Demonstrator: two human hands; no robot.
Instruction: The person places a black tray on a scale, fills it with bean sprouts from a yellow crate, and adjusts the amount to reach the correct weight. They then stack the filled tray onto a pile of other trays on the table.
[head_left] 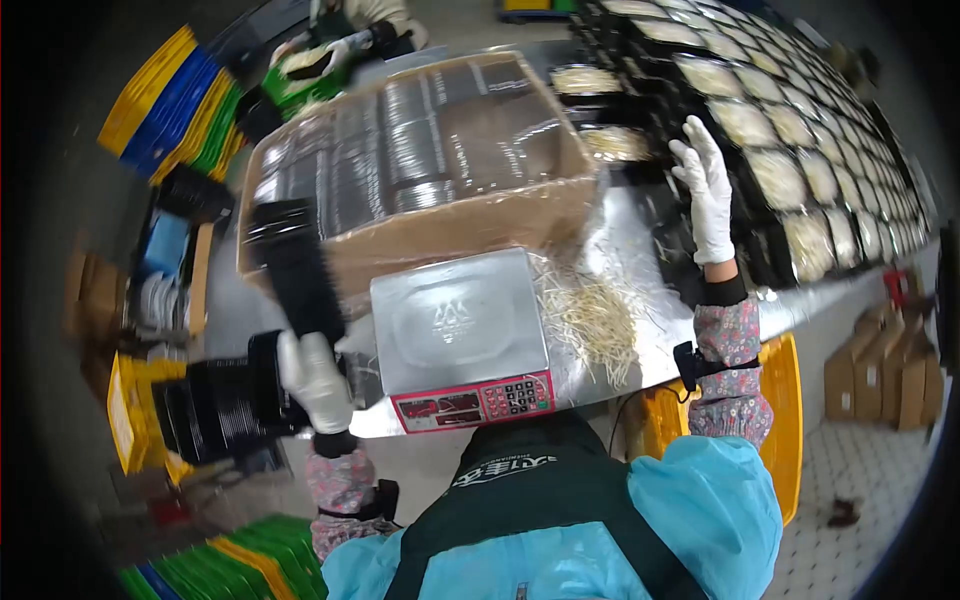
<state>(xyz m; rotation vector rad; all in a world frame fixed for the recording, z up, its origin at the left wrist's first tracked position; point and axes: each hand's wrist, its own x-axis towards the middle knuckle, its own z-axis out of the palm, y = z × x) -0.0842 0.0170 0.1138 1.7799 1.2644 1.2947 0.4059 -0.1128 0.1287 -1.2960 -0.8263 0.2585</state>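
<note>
My left hand (pixel 318 380), in a white glove, is closed at the edge of a black plastic tray (pixel 268 375) beside a stack of nested black trays (pixel 205 410). Its fingertips are partly hidden and slightly blurred. My right hand (pixel 708 190), also gloved, is raised with fingers stretched out and holds nothing. It is just left of the stacked black trays filled with pale strands (pixel 785 180). Between my hands sits a scale (pixel 460 320) with a bare metal top and a red keypad panel. A loose heap of pale, sprout-like strands (pixel 595 325) lies right of it.
A large cardboard box (pixel 470 220) of plastic-wrapped black trays stands behind the scale. More black trays (pixel 295 265) rise in front of its left side. A yellow bin (pixel 780 430) is under the table's right edge. Across the table, a person's gloved hands (pixel 335 55) are at a green basket (pixel 300 92).
</note>
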